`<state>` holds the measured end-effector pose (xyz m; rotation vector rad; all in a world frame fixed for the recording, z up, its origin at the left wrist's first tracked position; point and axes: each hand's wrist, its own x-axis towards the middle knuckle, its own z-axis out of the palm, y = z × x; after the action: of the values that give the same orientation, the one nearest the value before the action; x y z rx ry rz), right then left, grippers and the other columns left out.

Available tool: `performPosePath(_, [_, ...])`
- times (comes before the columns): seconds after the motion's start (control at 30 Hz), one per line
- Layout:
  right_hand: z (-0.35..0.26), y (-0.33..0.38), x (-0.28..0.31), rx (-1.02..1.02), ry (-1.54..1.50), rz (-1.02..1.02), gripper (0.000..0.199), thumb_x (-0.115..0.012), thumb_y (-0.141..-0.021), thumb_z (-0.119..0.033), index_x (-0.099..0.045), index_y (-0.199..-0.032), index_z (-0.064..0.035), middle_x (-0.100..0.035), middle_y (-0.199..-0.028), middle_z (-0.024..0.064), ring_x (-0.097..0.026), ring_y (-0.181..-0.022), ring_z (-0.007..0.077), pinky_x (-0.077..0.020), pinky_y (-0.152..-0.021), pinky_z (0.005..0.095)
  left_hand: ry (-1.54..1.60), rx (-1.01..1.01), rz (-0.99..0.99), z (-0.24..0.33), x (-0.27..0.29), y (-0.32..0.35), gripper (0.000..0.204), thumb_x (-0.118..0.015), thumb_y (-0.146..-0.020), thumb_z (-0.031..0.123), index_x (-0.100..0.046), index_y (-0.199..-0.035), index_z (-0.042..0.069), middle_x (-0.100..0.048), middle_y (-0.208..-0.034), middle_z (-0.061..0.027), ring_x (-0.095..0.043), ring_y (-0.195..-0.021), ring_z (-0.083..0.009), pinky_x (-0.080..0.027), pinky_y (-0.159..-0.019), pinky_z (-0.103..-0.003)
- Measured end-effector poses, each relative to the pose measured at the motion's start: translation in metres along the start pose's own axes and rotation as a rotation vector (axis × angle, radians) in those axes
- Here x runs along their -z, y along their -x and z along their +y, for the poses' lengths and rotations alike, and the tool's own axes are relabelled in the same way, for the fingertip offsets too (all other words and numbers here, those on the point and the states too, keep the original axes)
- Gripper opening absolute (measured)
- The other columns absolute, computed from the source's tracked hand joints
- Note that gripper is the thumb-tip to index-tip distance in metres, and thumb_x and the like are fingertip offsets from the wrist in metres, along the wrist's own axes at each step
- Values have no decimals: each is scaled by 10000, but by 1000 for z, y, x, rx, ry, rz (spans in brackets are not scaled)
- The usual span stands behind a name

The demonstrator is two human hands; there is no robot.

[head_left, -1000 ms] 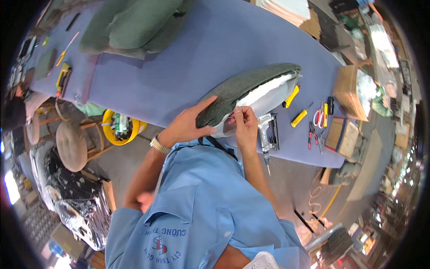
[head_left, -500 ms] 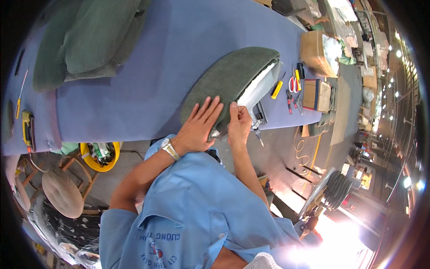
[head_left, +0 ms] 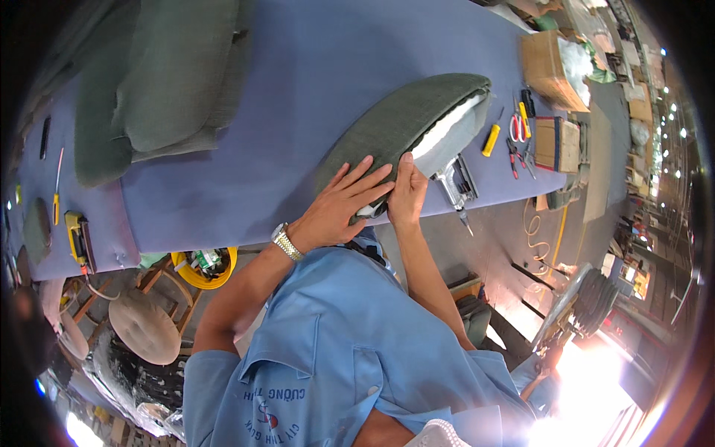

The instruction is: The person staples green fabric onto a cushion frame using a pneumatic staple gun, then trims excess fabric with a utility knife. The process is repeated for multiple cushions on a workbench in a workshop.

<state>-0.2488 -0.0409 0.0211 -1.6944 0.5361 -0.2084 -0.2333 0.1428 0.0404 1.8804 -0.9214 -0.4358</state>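
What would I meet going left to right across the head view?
Long yellow-handled screwdriver, yellow-and-black tool, round yellow bucket, left hand, right hand (both on the curved dark green fabric cushion), silver gun-shaped tool, short yellow-handled screwdriver, open brown cardboard box.

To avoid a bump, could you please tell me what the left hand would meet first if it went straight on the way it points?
Most likely the right hand, close ahead of the left hand at the dark green padded piece, though depth is unclear.
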Motion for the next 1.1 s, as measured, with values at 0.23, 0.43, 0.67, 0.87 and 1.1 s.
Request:
performPosePath(0.23, [-22,-5,-21,163,170,-22,468,-480,-1123,-255,-485,-740,13,-417,-630,32,-382,-652,95,-352,-548,352,785,331,111,-51,21,-28,671,-352,-1132,445,-243,-1633,11,-215,-1708,-192,-96,-1605,-304,-102,-1294,-407])
performPosePath(0.43, [-53,11,30,-18,314,-234,397,-473,-1128,-250,-632,-884,21,-585,-779,-15,-484,-775,64,-441,-659,273,561,363,122,-20,-39,-12,687,-277,-1126,501,-124,-1676,117,-38,-1742,-191,-1,-1611,-340,-75,-1296,-449])
performPosePath(0.67, [-34,19,6,120,252,-342,388,-525,-1109,-232,-515,-809,14,-460,-682,54,-401,-673,112,-374,-589,333,853,401,117,-71,-22,-48,737,-248,-1126,537,-126,-1664,47,-150,-1733,-131,-100,-1604,-242,-116,-1292,-355])
performPosePath(0.87, [-35,14,18,-186,106,-416,448,-523,-1111,-350,-581,-809,-24,-506,-692,-11,-461,-671,84,-403,-594,302,596,418,150,-39,-23,-36,701,-239,-1141,477,-99,-1664,31,-177,-1723,-153,-174,-1591,-270,-182,-1270,-346])
performPosePath(1.1, [-29,1,22,-369,-1,-507,484,-523,-1102,-392,-652,-826,-16,-572,-717,-5,-514,-678,92,-428,-619,287,484,367,122,-15,-12,-31,727,-349,-1128,388,-75,-1634,-55,-81,-1710,-282,-71,-1604,-362,-115,-1292,-397])
